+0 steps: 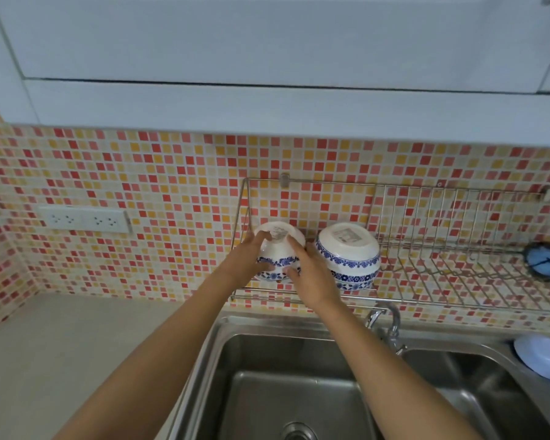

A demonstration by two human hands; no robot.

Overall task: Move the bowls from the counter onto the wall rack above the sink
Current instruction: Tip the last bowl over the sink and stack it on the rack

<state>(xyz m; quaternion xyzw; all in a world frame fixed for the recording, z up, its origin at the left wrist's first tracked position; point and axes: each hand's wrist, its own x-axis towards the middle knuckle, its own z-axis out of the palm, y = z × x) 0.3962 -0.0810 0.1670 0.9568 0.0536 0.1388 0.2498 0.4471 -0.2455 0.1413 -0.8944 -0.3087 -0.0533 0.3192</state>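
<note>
Both my hands hold a white bowl with a blue flower band (280, 249), turned upside down, at the left end of the wire wall rack (458, 214). My left hand (242, 262) grips its left side. My right hand (311, 277) grips its right side and lower rim. Another bowl rim shows just beneath it, so it seems stacked on a second bowl. To the right, a stack of two matching upside-down bowls (350, 252) rests on the rack.
A blue scrubber (545, 260) lies at the rack's right end. Below are a steel double sink (267, 376), a tap (388, 322) and a pale blue dish (540, 354). A beige counter (77, 344) lies left, with wall sockets (86, 219) above it.
</note>
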